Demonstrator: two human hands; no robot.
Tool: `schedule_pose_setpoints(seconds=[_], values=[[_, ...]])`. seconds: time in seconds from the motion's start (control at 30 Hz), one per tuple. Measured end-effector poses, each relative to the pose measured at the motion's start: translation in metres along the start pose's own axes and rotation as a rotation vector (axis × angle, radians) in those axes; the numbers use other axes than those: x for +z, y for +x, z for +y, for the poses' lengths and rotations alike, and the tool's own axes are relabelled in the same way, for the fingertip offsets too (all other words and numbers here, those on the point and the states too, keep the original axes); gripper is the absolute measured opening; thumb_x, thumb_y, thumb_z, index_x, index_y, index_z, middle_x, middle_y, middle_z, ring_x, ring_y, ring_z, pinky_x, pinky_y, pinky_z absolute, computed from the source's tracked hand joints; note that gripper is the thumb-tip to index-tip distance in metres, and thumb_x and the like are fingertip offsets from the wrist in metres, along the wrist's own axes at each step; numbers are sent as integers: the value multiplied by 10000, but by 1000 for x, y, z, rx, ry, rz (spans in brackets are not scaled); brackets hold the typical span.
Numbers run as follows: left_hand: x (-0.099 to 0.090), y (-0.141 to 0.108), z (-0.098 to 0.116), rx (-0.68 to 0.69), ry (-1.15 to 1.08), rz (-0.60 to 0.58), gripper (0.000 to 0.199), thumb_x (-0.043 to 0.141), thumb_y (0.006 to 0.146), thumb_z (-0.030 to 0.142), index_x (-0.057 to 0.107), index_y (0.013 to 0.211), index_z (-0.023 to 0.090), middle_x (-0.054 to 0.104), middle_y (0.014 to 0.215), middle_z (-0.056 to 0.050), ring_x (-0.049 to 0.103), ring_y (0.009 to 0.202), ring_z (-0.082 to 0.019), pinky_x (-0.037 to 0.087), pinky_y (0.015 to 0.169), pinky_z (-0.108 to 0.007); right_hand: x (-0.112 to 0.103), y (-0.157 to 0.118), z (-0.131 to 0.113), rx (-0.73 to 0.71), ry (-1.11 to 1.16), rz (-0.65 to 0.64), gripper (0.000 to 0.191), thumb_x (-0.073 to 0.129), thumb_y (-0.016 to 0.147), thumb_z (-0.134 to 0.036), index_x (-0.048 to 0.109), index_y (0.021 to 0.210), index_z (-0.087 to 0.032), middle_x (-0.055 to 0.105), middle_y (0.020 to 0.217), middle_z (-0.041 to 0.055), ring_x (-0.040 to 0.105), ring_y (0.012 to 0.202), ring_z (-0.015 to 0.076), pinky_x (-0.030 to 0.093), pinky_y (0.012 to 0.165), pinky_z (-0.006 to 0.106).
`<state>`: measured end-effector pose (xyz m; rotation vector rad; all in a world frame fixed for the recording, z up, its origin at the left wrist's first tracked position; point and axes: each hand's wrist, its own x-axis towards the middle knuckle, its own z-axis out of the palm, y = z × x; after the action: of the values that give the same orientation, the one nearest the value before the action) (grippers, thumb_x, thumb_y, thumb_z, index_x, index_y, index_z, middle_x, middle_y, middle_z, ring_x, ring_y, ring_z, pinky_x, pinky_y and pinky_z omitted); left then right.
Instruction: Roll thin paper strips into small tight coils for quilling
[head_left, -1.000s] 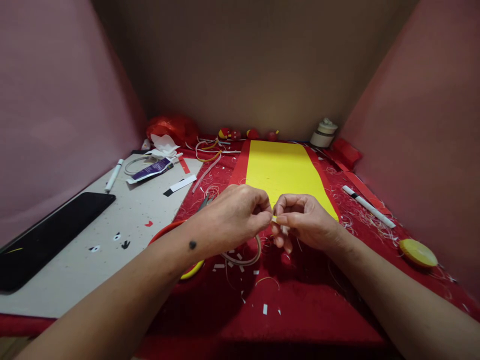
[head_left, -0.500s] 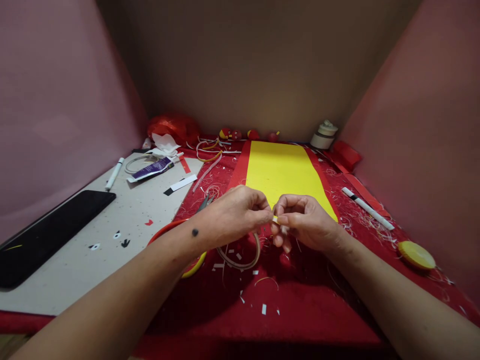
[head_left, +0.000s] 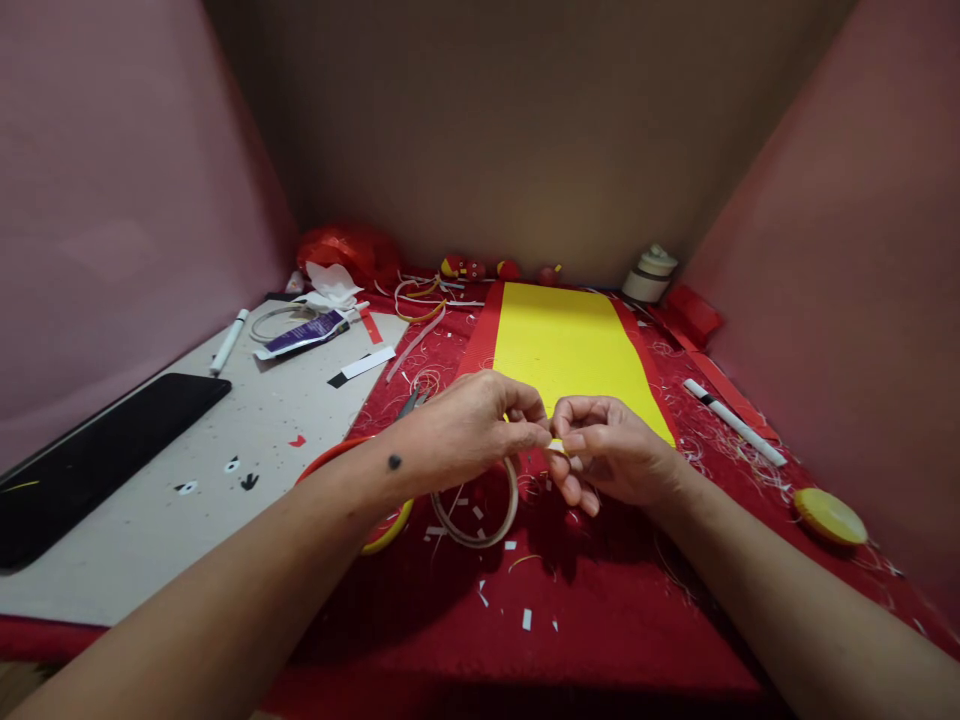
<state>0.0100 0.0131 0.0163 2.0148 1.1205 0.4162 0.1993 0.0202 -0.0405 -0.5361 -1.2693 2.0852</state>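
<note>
My left hand (head_left: 491,425) and my right hand (head_left: 611,445) meet over the red cloth, fingertips almost touching. Between them is a small yellow-and-white paper strip (head_left: 557,446), pinched from both sides; much of it is hidden by fingers. Below my left hand lies a pale ring-shaped coil (head_left: 480,540). Scissors (head_left: 388,540) with red and yellow handles lie partly under my left forearm, their dark blades showing beyond it. A sheet of yellow corrugated paper (head_left: 566,345) over a red one stretches away behind my hands.
On the grey board (head_left: 300,540) at left are a black phone-like slab (head_left: 112,460), a purple tube (head_left: 304,335), a marker (head_left: 229,342) and small paper cutouts. Another marker (head_left: 735,423) and a yellow disc (head_left: 831,517) lie right. Small red-yellow balls (head_left: 507,270) line the back wall.
My fingertips have drawn slightly apart, so more of the yellow-and-white strip shows between them. The right hand's lower fingers have shifted a little. The view has moved slightly.
</note>
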Motion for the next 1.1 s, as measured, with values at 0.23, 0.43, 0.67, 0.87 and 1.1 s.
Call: schedule_pose_setpoints(seconds=[0.23, 0.43, 0.67, 0.87, 1.1], values=[[-4, -2, 4, 43, -164, -36, 195, 482, 801, 293, 605, 795, 141, 626, 712, -13, 526, 634, -100, 367, 584, -225, -3, 0, 1, -5, 17, -24, 56, 578, 754, -174, 530, 772, -153, 679, 614, 23, 643, 456, 135, 477, 328, 157], [-5, -3, 4, -8, -319, -131, 202, 584, 740, 320, 621, 829, 143, 631, 752, -11, 524, 673, -103, 376, 619, -226, -1, 0, 1, 13, 12, -25, 65, 582, 750, -180, 524, 762, -154, 680, 617, 26, 649, 464, 148, 487, 332, 176], [-1, -1, -1, 6, -259, -134, 171, 516, 765, 260, 625, 826, 142, 604, 712, 1, 481, 626, -92, 329, 572, -226, 2, 0, 1, 43, -1, -17, 71, 575, 748, -178, 510, 751, -151, 670, 605, 12, 640, 452, 136, 478, 324, 169], [1, -2, -1, 73, -222, -105, 151, 499, 784, 262, 591, 770, 144, 516, 658, 26, 419, 600, -75, 308, 554, -213, 1, 0, 2, 41, -23, -27, 74, 572, 752, -193, 509, 756, -155, 665, 611, 6, 639, 456, 130, 470, 321, 160], [2, 1, -5, 8, -262, -112, 170, 523, 765, 294, 594, 792, 141, 560, 675, 9, 442, 585, -79, 304, 535, -220, 2, 1, 1, 31, -17, 5, 89, 588, 735, -192, 508, 749, -154, 664, 595, 7, 637, 448, 132, 477, 328, 166]])
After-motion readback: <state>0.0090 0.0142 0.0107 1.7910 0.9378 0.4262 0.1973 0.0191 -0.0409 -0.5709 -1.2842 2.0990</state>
